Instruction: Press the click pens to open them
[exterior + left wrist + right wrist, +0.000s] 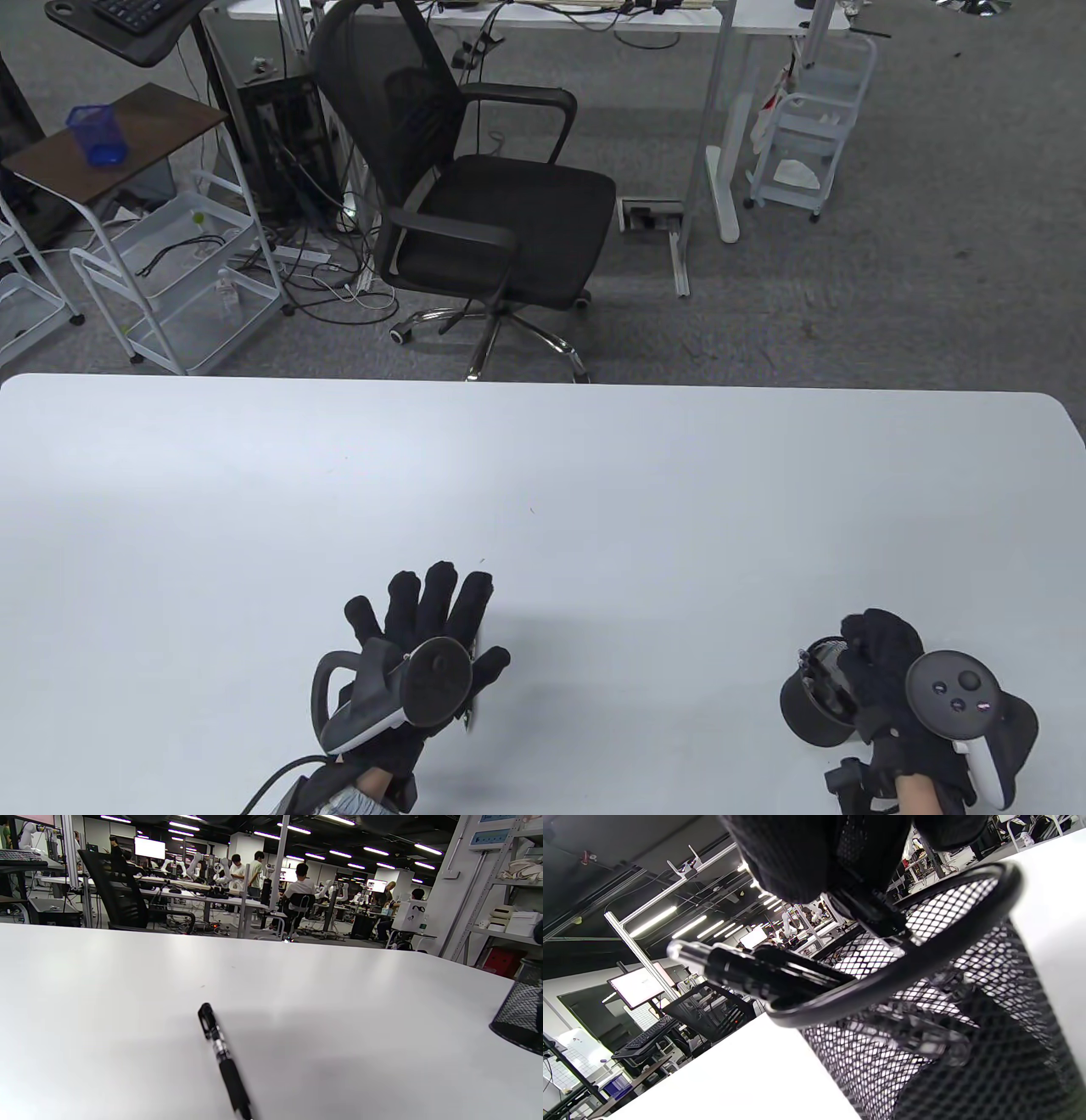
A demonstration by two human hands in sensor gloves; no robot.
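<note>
The white table (543, 475) carries everything under inspection; both my hands rest over its near edge, well apart from each other.

Beyond the table's far edge, ahead of my left hand, stands a black office chair (475, 195) on grey carpet. Further off to the left of that hand is a white wire cart (161, 280) with a wooden top bearing a blue mesh cup (97, 134).

My right hand (882, 671) sits over a black mesh pen holder (810, 700), which stands upright on the table just to the left of my palm. My fingers are curled down over the holder's rim. In the right wrist view they close on a black click pen (763, 974) that lies tilted across the rim, its clear push-button end pointing away from the holder; further pens show blurred through the mesh inside. The tracker (954, 688) sits on the back of this hand.

My left hand (424, 628) lies flat, palm down, fingers straight and slightly spread, gripping nothing. Its tracker (407, 692) covers the back of the hand. Beneath it lies a second black pen (222, 1058), flat on the table. In the table view only a sliver shows at the thumb side of the hand; in the left wrist view it runs from under the wrist forward, clip end farthest from me. Whether my fingers touch this pen I cannot tell.
</note>
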